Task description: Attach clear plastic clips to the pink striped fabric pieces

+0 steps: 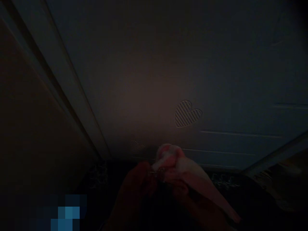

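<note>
The head view is very dark. My left hand [143,179] and my right hand [179,187] are close together at the bottom centre, fingers closed. A pale pink, soft-looking cloth [196,170] is bunched at my right hand and trails down to the right along that forearm. Between the fingertips glints a small, thin shiny thing [153,173], too dim to name. My left fingers pinch close to it; what exactly lies in them is hidden by shadow.
A large smooth panel [149,83] fills the view ahead, with a ribbed heart [186,114] and raised lines on it. A brownish surface [29,112] lies to the left behind a dark strip. A pixelated blue patch [69,213] covers the lower left corner.
</note>
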A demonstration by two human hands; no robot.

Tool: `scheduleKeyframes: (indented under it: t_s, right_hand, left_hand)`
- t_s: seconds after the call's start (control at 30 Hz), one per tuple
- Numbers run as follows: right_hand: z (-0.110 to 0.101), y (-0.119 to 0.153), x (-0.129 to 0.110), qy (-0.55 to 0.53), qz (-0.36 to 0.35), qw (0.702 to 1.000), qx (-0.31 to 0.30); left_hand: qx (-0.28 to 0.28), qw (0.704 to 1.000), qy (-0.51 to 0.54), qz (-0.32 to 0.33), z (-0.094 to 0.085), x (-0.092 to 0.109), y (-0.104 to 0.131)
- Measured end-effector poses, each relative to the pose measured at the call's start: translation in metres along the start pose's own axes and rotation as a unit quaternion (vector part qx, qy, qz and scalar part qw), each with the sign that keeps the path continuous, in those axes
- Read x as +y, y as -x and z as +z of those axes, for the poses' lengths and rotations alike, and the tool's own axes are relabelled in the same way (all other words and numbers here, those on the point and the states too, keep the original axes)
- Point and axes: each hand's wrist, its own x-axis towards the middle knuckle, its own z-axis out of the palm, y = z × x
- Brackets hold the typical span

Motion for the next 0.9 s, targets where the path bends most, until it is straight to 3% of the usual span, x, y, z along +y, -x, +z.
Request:
scheduleKeyframes:
  t_s: [0.1, 0.17, 0.27, 0.4, 0.63, 0.77, 0.9]
  right_hand:
    - [0.000, 0.000, -0.010, -0.004, -0.045, 0.999, 0.008]
    - [-0.002, -0.005, -0.024, -0.010, -0.078, 0.997, -0.023]
    - [-0.005, -0.017, -0.040, -0.018, -0.103, 0.992, -0.065]
    - [-0.003, -0.037, -0.039, -0.030, -0.115, 0.989, -0.092]
    - [0.004, -0.068, -0.021, -0.039, -0.116, 0.987, -0.107]
    - [-0.002, -0.065, -0.022, -0.037, -0.111, 0.988, -0.103]
    - [0.001, -0.044, -0.024, -0.033, -0.104, 0.991, -0.075]
  left_hand:
    - [0.083, 0.996, -0.028, -0.017, -0.002, 0.003, 0.003]
    - [0.138, 0.989, -0.041, -0.010, -0.004, 0.005, 0.004]
    - [0.172, 0.983, -0.058, -0.009, -0.004, 0.010, 0.003]
    - [0.149, 0.987, -0.051, -0.013, 0.000, 0.016, 0.002]
    - [0.059, 0.997, -0.023, -0.039, 0.004, 0.015, -0.002]
    - [0.054, 0.998, -0.022, -0.034, 0.004, 0.016, -0.002]
    - [0.050, 0.998, -0.009, -0.042, 0.006, 0.018, -0.001]
